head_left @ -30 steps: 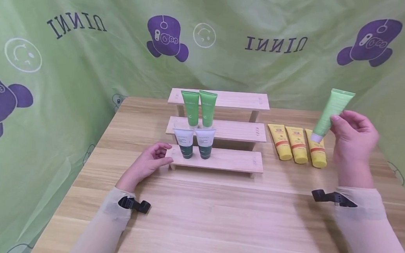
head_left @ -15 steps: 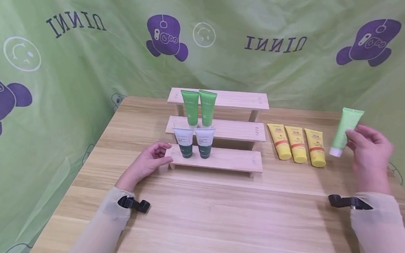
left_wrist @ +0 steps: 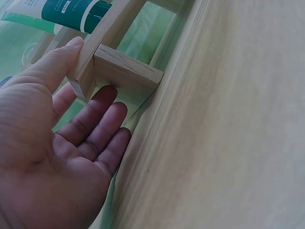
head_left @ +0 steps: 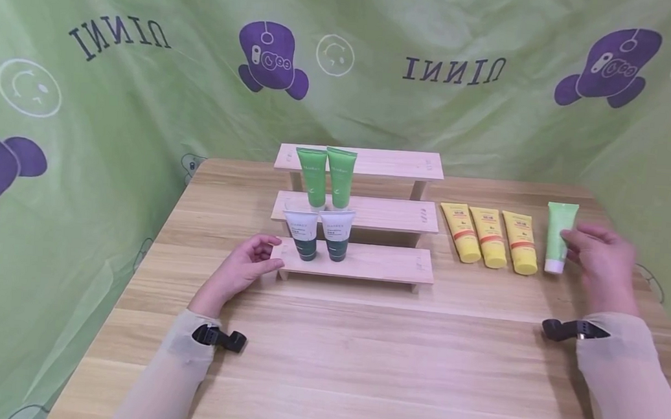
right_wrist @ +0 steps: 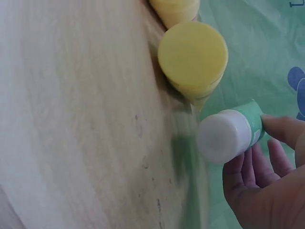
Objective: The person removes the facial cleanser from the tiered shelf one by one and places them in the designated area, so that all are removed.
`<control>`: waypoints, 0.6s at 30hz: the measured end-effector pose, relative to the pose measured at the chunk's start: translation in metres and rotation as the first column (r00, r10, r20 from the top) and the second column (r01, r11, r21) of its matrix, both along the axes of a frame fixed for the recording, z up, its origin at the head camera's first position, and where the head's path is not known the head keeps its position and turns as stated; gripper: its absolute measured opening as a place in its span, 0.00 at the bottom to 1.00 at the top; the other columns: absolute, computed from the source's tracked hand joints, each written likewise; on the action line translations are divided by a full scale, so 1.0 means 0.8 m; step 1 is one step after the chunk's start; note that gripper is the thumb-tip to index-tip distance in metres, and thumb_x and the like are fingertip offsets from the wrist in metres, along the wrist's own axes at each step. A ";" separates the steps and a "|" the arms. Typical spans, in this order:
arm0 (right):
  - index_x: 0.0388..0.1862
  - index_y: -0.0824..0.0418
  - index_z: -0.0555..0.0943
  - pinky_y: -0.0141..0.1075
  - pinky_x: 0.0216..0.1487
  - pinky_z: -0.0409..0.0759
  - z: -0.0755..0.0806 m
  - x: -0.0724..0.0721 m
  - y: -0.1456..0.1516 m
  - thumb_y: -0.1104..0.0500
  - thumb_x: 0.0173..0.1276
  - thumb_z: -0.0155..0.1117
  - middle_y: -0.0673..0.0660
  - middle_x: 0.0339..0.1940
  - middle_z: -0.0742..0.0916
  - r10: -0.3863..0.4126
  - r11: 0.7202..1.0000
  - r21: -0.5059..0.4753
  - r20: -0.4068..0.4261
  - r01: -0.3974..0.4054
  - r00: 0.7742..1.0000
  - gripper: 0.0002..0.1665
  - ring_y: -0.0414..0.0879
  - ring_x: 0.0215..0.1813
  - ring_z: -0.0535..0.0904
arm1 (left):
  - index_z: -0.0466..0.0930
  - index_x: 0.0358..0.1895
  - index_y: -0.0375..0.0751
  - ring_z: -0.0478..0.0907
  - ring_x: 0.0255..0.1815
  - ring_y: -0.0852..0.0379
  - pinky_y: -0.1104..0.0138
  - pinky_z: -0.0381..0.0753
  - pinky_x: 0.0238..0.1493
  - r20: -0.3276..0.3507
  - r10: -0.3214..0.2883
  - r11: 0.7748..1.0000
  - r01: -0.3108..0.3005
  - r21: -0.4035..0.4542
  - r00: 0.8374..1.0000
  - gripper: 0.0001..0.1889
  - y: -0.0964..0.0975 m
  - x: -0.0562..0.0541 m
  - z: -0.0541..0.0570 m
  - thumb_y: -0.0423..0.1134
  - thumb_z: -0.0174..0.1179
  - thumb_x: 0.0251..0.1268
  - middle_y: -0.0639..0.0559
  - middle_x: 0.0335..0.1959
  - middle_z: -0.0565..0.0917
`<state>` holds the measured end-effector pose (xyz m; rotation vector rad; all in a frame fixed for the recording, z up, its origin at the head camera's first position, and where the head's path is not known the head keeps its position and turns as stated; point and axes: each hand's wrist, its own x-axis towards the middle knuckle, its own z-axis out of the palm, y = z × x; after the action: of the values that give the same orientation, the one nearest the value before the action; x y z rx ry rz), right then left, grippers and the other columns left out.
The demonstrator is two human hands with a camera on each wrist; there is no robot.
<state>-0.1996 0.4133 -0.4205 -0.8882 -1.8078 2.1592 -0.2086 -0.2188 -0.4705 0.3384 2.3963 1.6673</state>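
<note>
In the head view my right hand (head_left: 605, 262) pinches a light green squeeze tube (head_left: 559, 235) with a white cap, low over the right side of the table. The right wrist view shows the cap (right_wrist: 219, 137) end-on and slightly off the wood, thumb and fingers on opposite sides of the tube. My left hand (head_left: 244, 267) holds the left end of the lowest step of a wooden display stand (head_left: 387, 264). Its thumb lies along the top edge, fingers curled at the end and under it, as the left wrist view shows (left_wrist: 81, 138).
Two white-and-dark-green tubes (head_left: 336, 234) stand on the stand's lowest step, and two green tubes (head_left: 340, 177) on the middle one. Several yellow tubes (head_left: 488, 238) lie in a row between the stand and my right hand. A green curtain (head_left: 371, 114) hangs behind the table (head_left: 359, 367).
The right hand has moved right, then down, carrying the light green tube from above the yellow tubes to low beside them, and the tube has straightened. The left hand stays put.
</note>
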 end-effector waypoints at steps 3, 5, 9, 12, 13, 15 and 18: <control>0.58 0.51 0.75 0.27 0.43 0.80 -0.004 -0.004 0.001 0.58 0.46 0.84 0.47 0.52 0.76 0.021 0.998 0.060 0.076 -0.026 0.997 0.39 0.37 0.45 0.78 | 0.73 0.59 0.39 0.75 0.45 0.48 0.67 0.75 0.45 -0.003 0.003 1.000 -0.003 0.000 1.000 0.24 -0.002 0.000 -0.002 0.38 0.69 0.61 0.43 0.44 0.79; 0.59 0.51 0.75 0.27 0.43 0.79 -0.006 -0.006 0.001 0.56 0.47 0.84 0.46 0.51 0.76 0.031 0.995 0.092 0.103 -0.040 0.994 0.39 0.36 0.45 0.78 | 0.73 0.59 0.38 0.75 0.46 0.48 0.67 0.75 0.45 -0.011 -0.002 1.000 0.002 0.002 1.000 0.24 -0.002 0.001 -0.002 0.38 0.69 0.61 0.42 0.44 0.79; 0.57 0.50 0.75 0.26 0.43 0.77 -0.010 -0.013 0.002 0.53 0.51 0.82 0.46 0.49 0.75 0.066 0.975 0.199 0.164 -0.099 0.984 0.36 0.37 0.45 0.76 | 0.72 0.60 0.37 0.75 0.46 0.46 0.67 0.76 0.44 -0.021 -0.009 1.000 0.010 0.007 1.000 0.24 -0.001 0.002 0.000 0.35 0.68 0.62 0.42 0.44 0.78; 0.55 0.48 0.75 0.27 0.45 0.75 -0.014 -0.018 0.003 0.50 0.53 0.80 0.46 0.48 0.75 0.079 0.952 0.270 0.227 -0.141 0.971 0.32 0.38 0.45 0.73 | 0.72 0.60 0.35 0.75 0.46 0.45 0.67 0.76 0.44 -0.016 -0.012 1.000 0.013 0.006 1.000 0.23 0.000 0.002 0.002 0.32 0.67 0.63 0.41 0.44 0.78; 0.54 0.48 0.75 0.27 0.45 0.74 -0.014 -0.019 0.003 0.49 0.54 0.79 0.46 0.48 0.75 0.084 0.946 0.283 0.249 -0.155 0.965 0.31 0.38 0.45 0.73 | 0.72 0.59 0.34 0.75 0.46 0.45 0.67 0.76 0.44 -0.016 -0.016 1.000 0.016 0.005 1.000 0.23 0.001 0.004 0.007 0.32 0.66 0.63 0.41 0.44 0.78; 0.52 0.47 0.75 0.29 0.45 0.74 -0.015 -0.021 0.003 0.48 0.56 0.77 0.47 0.48 0.74 0.089 0.934 0.308 0.286 -0.180 0.954 0.27 0.39 0.45 0.72 | 0.72 0.59 0.32 0.75 0.46 0.45 0.67 0.76 0.44 -0.013 -0.022 1.000 0.022 0.003 1.000 0.22 0.004 0.008 0.017 0.31 0.66 0.63 0.41 0.44 0.79; 0.49 0.46 0.75 0.29 0.43 0.74 -0.016 -0.023 0.004 0.46 0.60 0.74 0.48 0.48 0.73 0.096 0.915 0.341 0.337 -0.217 0.937 0.23 0.40 0.45 0.71 | 0.72 0.58 0.31 0.76 0.46 0.47 0.67 0.76 0.45 -0.015 -0.030 1.000 0.030 0.001 0.999 0.22 0.008 0.015 0.030 0.31 0.66 0.63 0.40 0.43 0.79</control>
<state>-0.2183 0.4164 -0.4336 -1.0646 -2.4180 1.7280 -0.1967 -0.2124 -0.4466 0.3868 2.3890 1.6587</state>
